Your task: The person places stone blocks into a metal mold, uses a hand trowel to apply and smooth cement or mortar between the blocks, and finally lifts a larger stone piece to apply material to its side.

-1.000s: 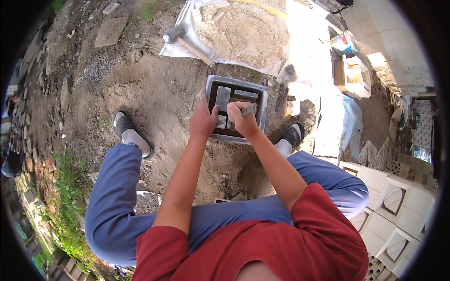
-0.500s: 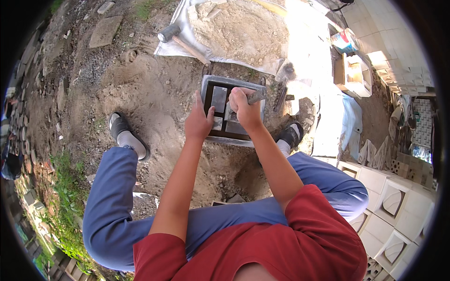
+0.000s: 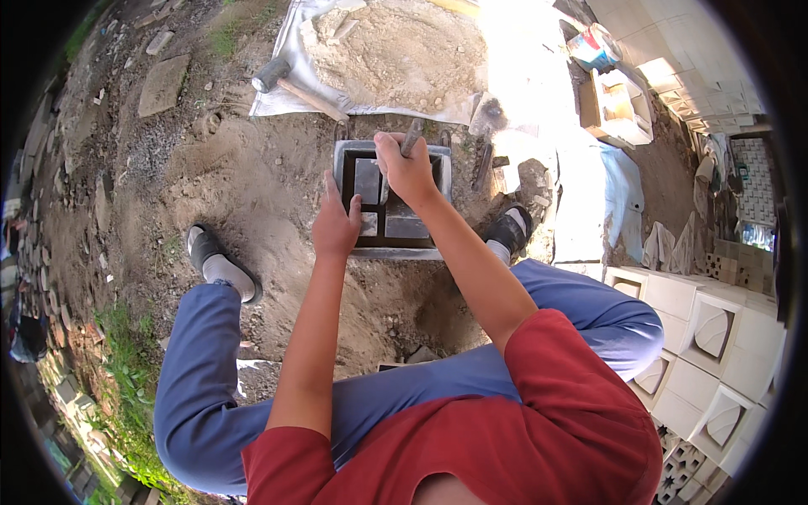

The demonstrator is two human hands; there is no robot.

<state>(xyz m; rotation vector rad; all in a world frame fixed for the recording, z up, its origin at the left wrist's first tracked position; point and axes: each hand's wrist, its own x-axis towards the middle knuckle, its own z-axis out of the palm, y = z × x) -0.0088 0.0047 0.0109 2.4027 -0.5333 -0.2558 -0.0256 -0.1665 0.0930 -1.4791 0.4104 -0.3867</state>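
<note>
A rectangular grey metal mould point(image 3: 396, 252) lies on the dirt between my feet, with dark gaps around the flat grey plates point(image 3: 367, 179) inside it. My left hand point(image 3: 337, 220) rests at its left rim, fingers stretched along the edge and thumb apart over the inside. My right hand point(image 3: 407, 172) is closed around a grey stick-like tool handle point(image 3: 412, 137) above the far part of the mould. The handle's blunt end points up and away. My hand hides the tool's lower end, so its kind does not show.
Beyond the mould, a pale sandy heap point(image 3: 396, 55) lies on a white sheet point(image 3: 286, 99), a mallet point(image 3: 307, 96) across its near left corner. A dark metal bar point(image 3: 482, 167) lies right of the mould. Farther right are a white box point(image 3: 621, 109), a bucket point(image 3: 594, 49) and stacked pale blocks point(image 3: 673, 332).
My right hand has moved toward the mould's far side, and the handle has swung from pointing right to pointing up. My left hand stays at the left rim. The whole view has shifted slightly.
</note>
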